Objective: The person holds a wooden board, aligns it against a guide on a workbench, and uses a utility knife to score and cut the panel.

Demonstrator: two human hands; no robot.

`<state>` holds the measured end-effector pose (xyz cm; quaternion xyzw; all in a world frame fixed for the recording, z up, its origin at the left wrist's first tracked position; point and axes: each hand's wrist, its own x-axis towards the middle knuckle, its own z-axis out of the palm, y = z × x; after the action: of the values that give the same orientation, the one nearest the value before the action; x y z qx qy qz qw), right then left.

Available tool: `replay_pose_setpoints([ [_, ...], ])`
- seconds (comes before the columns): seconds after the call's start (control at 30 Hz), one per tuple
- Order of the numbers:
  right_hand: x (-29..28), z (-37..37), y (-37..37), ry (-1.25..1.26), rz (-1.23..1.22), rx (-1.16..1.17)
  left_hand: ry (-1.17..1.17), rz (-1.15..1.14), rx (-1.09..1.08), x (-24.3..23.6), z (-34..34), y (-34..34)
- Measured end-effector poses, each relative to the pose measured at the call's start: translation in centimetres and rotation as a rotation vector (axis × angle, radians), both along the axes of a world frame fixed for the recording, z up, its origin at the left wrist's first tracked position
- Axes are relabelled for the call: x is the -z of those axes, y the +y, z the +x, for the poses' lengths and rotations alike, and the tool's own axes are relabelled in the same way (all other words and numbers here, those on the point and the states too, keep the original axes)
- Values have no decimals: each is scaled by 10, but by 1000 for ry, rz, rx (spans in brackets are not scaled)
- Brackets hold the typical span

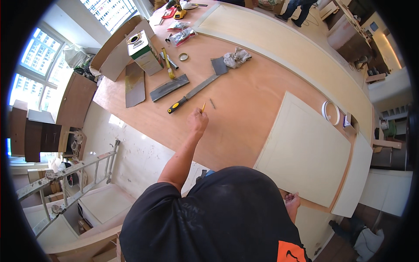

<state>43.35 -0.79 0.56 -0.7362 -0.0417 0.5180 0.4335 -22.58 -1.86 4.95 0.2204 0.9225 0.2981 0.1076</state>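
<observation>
Your left hand pinches a yellow pencil over the worktop, near the long scraper. Your right hand curls by the cream panel; I can't tell its grip. Bumping that edge could shift the panel.

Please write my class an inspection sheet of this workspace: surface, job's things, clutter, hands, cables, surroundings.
Surface: broad brown wooden board, partly covered.
Job's things: slim yellow pencil; cream rectangular panel.
Clutter: grey metal scraper with black-yellow handle; crumpled grey cloth; green-white rectangular can.
Hands: left hand grips the pencil; right hand at the panel's near edge, contact unclear.
Cables: thin cord-like line near a co-worker's feet, too small to confirm.
Surroundings: grey metal ladder at left.
</observation>
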Motion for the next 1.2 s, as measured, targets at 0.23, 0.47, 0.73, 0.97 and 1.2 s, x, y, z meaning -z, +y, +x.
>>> replay_pose_setpoints([
  [0.23, -1, -1, -3, -40, -11, 24, -4, -77, 42, 2, 5, -8],
  [0.47, 0, -2, -4, -30, 9, 27, 58, -140, 124, -7, 14, -2],
  [0.73, 1, -4, -4, -76, -21, 57, 231, -102, 303, 20, 28, 2],
  [0.97, -21, -17, -5, -42, 35, 61, 216, -163, 334, 10, 26, 10],
  [1.2, -20, -18, -6, -49, 39, 19, 191, -306, 277, 8, 25, 17],
])
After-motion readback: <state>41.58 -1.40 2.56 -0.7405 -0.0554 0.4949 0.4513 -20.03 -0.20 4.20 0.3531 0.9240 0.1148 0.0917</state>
